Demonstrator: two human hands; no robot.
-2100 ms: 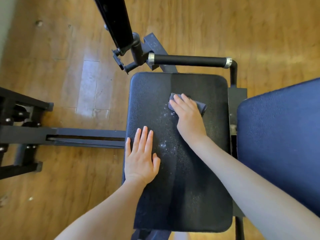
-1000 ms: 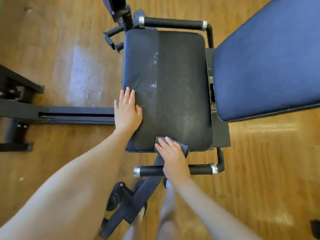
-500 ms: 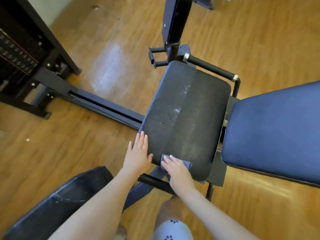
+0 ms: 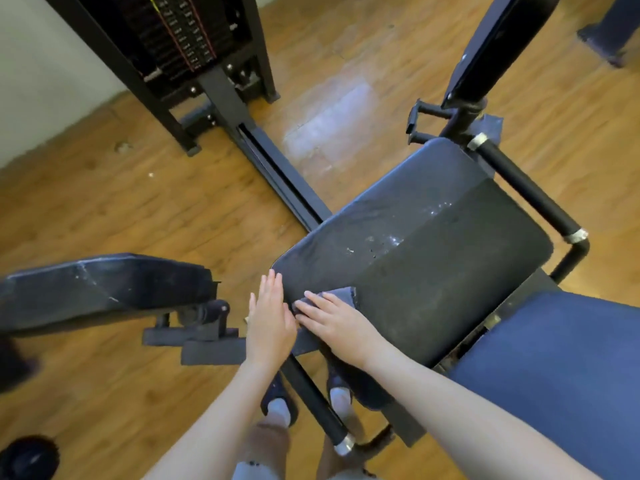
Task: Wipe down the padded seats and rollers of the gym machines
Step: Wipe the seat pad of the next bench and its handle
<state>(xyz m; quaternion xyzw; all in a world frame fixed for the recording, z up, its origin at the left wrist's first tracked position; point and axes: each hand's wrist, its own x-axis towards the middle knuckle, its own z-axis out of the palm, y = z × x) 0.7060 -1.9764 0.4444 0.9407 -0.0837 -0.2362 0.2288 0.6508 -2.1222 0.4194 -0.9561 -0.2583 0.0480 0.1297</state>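
The step in hand is the wiping of the black seat pad (image 4: 433, 265), which fills the centre and right of the frame. The right hand (image 4: 334, 322) lies flat on a grey cloth (image 4: 341, 295), fingers straight and pressing it onto the pad's near corner, low and left of the pad's middle. The left hand (image 4: 270, 318) is relaxed and flat too, fingers straight, holding nothing; it rests at the pad's edge just beside the right hand, and seems to steady the seat.

The right half of the pad looks darker and evenly matt, which suggests it is already wiped. The left half is paler and carries white specks (image 4: 391, 241) near the pad's middle, so that strip is likely unfinished.

The next move calls for pushing the cloth from the near corner up along the pale strip toward the upper right, with firm pressure over the specks. After that, the blue backrest (image 4: 561, 368) at lower right, the dark pad (image 4: 104, 289) at left and the handle bar (image 4: 530, 192) beside the seat look untouched.
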